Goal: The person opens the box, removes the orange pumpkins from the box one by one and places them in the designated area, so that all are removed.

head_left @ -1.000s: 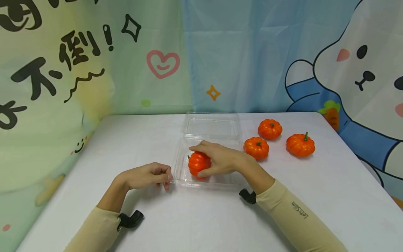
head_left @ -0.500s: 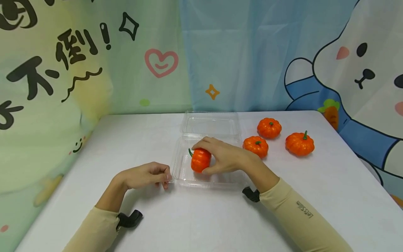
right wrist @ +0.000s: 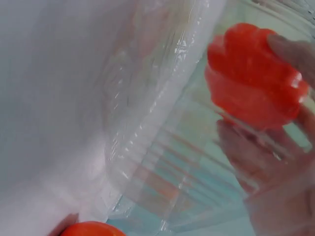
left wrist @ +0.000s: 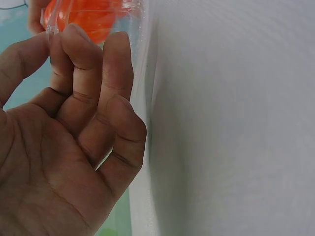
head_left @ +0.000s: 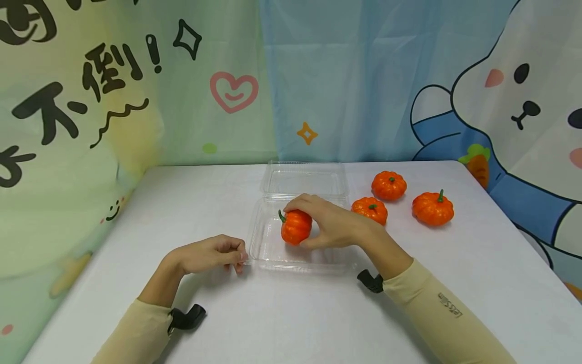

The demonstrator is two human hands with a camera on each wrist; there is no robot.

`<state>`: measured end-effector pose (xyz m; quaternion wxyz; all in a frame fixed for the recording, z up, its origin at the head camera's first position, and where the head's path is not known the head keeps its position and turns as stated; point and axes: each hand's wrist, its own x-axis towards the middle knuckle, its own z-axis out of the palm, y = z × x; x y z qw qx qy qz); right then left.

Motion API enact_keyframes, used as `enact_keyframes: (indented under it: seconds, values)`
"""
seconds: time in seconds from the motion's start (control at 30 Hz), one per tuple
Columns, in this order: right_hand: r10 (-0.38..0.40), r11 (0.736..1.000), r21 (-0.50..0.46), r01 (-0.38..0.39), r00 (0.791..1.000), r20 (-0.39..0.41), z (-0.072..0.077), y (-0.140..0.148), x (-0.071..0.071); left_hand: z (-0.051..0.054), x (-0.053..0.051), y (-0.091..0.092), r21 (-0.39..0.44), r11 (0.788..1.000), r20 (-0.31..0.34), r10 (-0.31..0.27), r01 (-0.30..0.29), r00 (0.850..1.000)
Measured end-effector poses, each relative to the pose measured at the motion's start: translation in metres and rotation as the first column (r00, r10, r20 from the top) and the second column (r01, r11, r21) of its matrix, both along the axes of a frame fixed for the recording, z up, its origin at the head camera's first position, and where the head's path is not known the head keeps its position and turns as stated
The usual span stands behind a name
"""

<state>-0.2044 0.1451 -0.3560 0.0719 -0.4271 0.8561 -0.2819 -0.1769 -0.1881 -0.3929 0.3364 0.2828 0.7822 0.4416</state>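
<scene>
A hinged clear plastic container (head_left: 273, 255) lies opened on the table, its lid (head_left: 304, 181) folded back on the far side. My left hand (head_left: 211, 254) pinches the near left corner of the rim between thumb and forefinger, as the left wrist view confirms; the other fingers are bent loosely. With my right hand (head_left: 329, 222) I grip a small orange pumpkin (head_left: 294, 228) from its right side, fingers on the far side and thumb on the near side. It is tipped over, its green stem pointing left, above the container's base. Whether it touches the base I cannot tell.
Three more small pumpkins stand right of the container: one (head_left: 370, 208) close beside it and partly behind my right wrist, one (head_left: 389, 185) farther back, one (head_left: 433, 208) farthest right. A printed curtain (head_left: 313, 81) hangs behind the white table (head_left: 295, 323).
My right hand has moved to the right and slightly away from me with the pumpkin, from the container's left part towards its middle. The left hand stays at the corner.
</scene>
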Motion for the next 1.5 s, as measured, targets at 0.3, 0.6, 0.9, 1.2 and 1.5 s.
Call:
enact_keyframes:
  seconds: [0.3,0.6,0.9,1.2,1.5]
  values:
    - [0.026,0.994,-0.107,-0.031,0.999,-0.044,-0.001,0.011,-0.001,-0.003,-0.001,0.0,0.009,1.0,0.013,0.001,-0.001,1.0]
    - [-0.027,0.992,-0.128,0.022,0.999,-0.038,0.003,0.025,0.002,-0.002,-0.001,-0.002,0.006,1.0,0.01,-0.003,0.003,1.0]
    - [-0.098,0.988,-0.123,0.091,0.994,-0.054,0.007,0.041,0.009,-0.002,-0.001,-0.001,0.005,1.0,0.007,0.0,0.0,1.0]
    - [-0.139,0.985,-0.115,0.129,0.986,-0.087,0.008,0.056,0.013,-0.001,-0.002,-0.004,-0.001,1.0,0.004,0.0,0.0,1.0]
    - [-0.161,0.98,-0.136,0.143,0.979,-0.128,0.011,0.069,0.016,-0.001,-0.003,-0.003,0.015,1.0,0.007,-0.013,0.013,1.0]
